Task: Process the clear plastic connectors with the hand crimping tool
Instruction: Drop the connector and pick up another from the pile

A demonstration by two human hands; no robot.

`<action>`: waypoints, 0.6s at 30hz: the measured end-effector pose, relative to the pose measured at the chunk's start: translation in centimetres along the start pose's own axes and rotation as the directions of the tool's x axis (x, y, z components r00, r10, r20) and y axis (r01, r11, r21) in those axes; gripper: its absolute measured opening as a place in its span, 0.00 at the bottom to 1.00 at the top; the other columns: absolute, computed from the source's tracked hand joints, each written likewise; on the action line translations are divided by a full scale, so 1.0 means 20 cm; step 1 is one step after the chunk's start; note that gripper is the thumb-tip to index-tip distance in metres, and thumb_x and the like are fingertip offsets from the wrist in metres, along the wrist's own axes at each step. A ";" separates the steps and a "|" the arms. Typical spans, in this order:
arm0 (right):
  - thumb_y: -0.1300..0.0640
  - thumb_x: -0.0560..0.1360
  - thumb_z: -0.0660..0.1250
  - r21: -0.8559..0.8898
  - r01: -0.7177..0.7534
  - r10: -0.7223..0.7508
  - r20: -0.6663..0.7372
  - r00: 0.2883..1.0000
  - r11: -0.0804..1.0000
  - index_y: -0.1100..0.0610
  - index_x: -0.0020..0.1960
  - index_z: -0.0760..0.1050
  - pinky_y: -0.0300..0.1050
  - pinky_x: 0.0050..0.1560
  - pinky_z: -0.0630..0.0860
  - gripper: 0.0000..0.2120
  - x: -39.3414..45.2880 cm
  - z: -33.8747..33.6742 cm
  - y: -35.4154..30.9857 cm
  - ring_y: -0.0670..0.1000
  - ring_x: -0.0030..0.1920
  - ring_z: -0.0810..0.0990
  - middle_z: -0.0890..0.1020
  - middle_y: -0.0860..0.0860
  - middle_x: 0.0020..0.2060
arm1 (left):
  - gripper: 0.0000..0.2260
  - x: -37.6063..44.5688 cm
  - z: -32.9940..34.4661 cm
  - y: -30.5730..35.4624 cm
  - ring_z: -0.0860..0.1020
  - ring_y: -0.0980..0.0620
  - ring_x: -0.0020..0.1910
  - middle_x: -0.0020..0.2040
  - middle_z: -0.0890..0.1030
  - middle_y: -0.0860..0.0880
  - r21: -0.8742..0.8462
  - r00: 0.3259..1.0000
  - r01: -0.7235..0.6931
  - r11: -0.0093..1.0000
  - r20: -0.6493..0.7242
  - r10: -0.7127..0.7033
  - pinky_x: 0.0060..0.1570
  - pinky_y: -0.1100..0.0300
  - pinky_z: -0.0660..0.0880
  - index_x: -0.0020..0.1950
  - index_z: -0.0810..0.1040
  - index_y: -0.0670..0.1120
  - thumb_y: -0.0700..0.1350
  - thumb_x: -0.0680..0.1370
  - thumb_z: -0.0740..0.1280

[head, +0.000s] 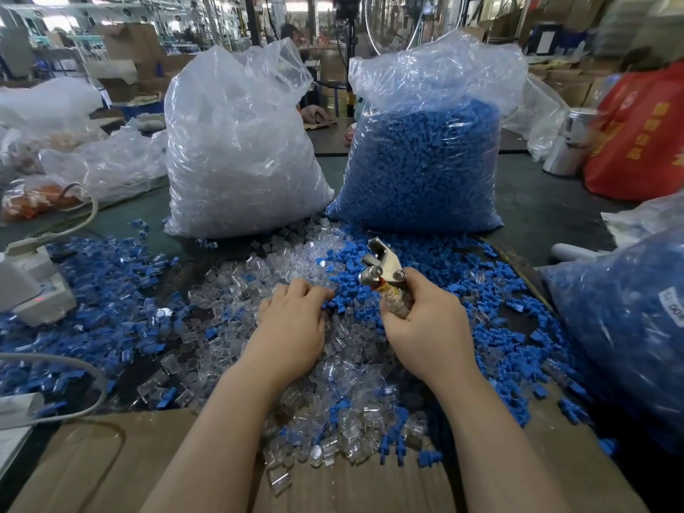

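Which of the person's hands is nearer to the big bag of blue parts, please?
The right hand, gripping the crimping tool, sits almost directly below the blue bag; the left hand is farther off, down and to its left.

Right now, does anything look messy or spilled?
Yes. Clear connectors and blue caps lie mixed in one loose heap over the table, in front of the two bags, and some spill onto the cardboard.

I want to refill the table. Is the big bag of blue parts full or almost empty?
Mostly full. The bag of blue parts stands upright, blue pieces filling it to well above half; only its crumpled clear top holds none.
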State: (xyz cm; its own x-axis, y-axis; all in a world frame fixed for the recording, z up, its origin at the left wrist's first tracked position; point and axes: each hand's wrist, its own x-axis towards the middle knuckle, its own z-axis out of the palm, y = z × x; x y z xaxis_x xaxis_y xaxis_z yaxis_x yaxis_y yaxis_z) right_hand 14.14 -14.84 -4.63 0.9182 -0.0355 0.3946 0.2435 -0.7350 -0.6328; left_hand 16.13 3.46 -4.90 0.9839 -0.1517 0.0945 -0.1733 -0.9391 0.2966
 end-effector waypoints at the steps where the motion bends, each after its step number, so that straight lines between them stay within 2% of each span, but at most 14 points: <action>1: 0.52 0.73 0.67 -0.002 0.002 -0.002 -0.002 1.000 1.000 0.47 0.44 0.71 0.45 0.29 0.65 0.04 0.00 0.00 0.00 0.46 0.31 0.73 0.76 0.46 0.31 | 0.20 0.00 0.00 0.00 0.63 0.49 0.67 0.66 0.66 0.51 0.016 0.999 -0.014 1.000 0.032 0.013 0.70 0.48 0.58 0.76 0.63 0.56 0.46 0.83 0.55; 3: 0.52 0.73 0.67 -0.006 0.001 -0.001 -0.007 1.000 1.000 0.47 0.43 0.70 0.45 0.29 0.65 0.05 0.00 0.00 0.00 0.46 0.31 0.73 0.76 0.45 0.31 | 0.23 0.00 0.01 0.01 0.62 0.48 0.67 0.68 0.64 0.51 0.053 0.996 -0.034 0.998 0.084 0.029 0.72 0.46 0.57 0.78 0.60 0.56 0.45 0.82 0.54; 4: 0.52 0.73 0.67 -0.005 -0.002 0.002 -0.007 1.000 1.000 0.47 0.43 0.70 0.45 0.29 0.66 0.06 0.00 0.00 0.00 0.46 0.31 0.73 0.76 0.45 0.31 | 0.22 0.00 0.01 0.01 0.62 0.49 0.66 0.66 0.64 0.51 0.048 0.996 -0.040 0.998 0.082 0.036 0.71 0.47 0.58 0.77 0.61 0.56 0.45 0.82 0.54; 8: 0.52 0.73 0.67 0.009 -0.008 0.008 -0.001 1.000 1.000 0.47 0.45 0.72 0.47 0.30 0.70 0.04 0.00 0.00 -0.01 0.46 0.32 0.74 0.77 0.46 0.31 | 0.16 0.00 0.01 0.00 0.64 0.54 0.56 0.53 0.65 0.54 -0.077 0.999 -0.018 0.997 -0.043 0.015 0.64 0.53 0.62 0.66 0.73 0.56 0.42 0.82 0.56; 11: 0.52 0.73 0.67 0.015 -0.008 0.008 -0.001 1.000 1.000 0.47 0.45 0.72 0.47 0.31 0.71 0.04 0.00 0.00 -0.01 0.46 0.32 0.74 0.77 0.46 0.31 | 0.20 0.00 0.02 0.00 0.66 0.53 0.56 0.52 0.65 0.55 -0.078 0.996 -0.035 0.996 -0.081 0.029 0.62 0.55 0.64 0.68 0.71 0.56 0.38 0.81 0.57; 14: 0.52 0.73 0.67 0.013 -0.007 0.007 -0.004 1.000 1.000 0.47 0.44 0.71 0.47 0.30 0.71 0.04 0.00 0.00 -0.01 0.46 0.32 0.74 0.77 0.45 0.31 | 0.25 0.01 0.03 -0.01 0.64 0.54 0.54 0.53 0.64 0.55 -0.050 0.998 -0.058 0.997 -0.011 0.058 0.60 0.55 0.64 0.74 0.67 0.59 0.38 0.81 0.58; 17: 0.52 0.73 0.67 0.013 -0.003 0.003 0.003 1.000 1.000 0.47 0.44 0.71 0.46 0.29 0.70 0.05 0.00 0.00 -0.01 0.46 0.31 0.74 0.76 0.45 0.31 | 0.19 0.01 0.02 -0.02 0.67 0.55 0.54 0.53 0.66 0.55 -0.086 0.997 -0.060 0.995 0.048 0.064 0.60 0.56 0.68 0.69 0.74 0.59 0.41 0.82 0.57; 18: 0.52 0.73 0.67 0.016 -0.004 0.004 0.004 1.000 1.000 0.46 0.43 0.71 0.46 0.29 0.69 0.05 0.00 0.00 -0.01 0.46 0.31 0.74 0.76 0.45 0.30 | 0.18 0.01 0.01 -0.02 0.70 0.55 0.53 0.53 0.67 0.56 -0.115 0.997 -0.049 0.992 0.058 0.056 0.57 0.57 0.71 0.66 0.76 0.59 0.41 0.82 0.57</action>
State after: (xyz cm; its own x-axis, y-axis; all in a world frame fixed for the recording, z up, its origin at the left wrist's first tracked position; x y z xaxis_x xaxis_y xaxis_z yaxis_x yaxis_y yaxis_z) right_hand 14.08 -14.69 -4.51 0.9205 -0.0361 0.3891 0.2443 -0.7242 -0.6449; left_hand 16.48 3.70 -5.18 0.9736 -0.2214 0.0554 -0.2249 -0.8890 0.3989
